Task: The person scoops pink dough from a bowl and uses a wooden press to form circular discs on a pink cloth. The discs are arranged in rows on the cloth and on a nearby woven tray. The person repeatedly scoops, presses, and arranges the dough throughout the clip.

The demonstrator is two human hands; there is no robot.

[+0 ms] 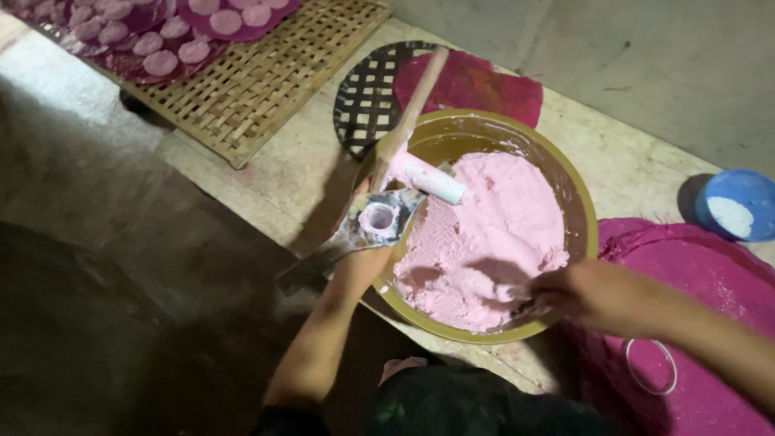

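Over the bowl (583,211) of pink dough (492,242), the left hand (363,262) grips a metal mould (378,220); the right hand (577,292), blurred, seems closed in dough

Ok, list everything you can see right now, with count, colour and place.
bowl: one, yellow-brown, centre, holds pink dough
wooden stick: one, leaning on bowl's rim
ring mould: one, grey metal, left of bowl
woven tray: one, tan, top left
pink discs: many, on cloth, top left
dark mat: one, behind bowl
blue bowl: one, right edge
magenta cloth: one, right, with a white ring
left hand: holds the mould
right hand: in the dough
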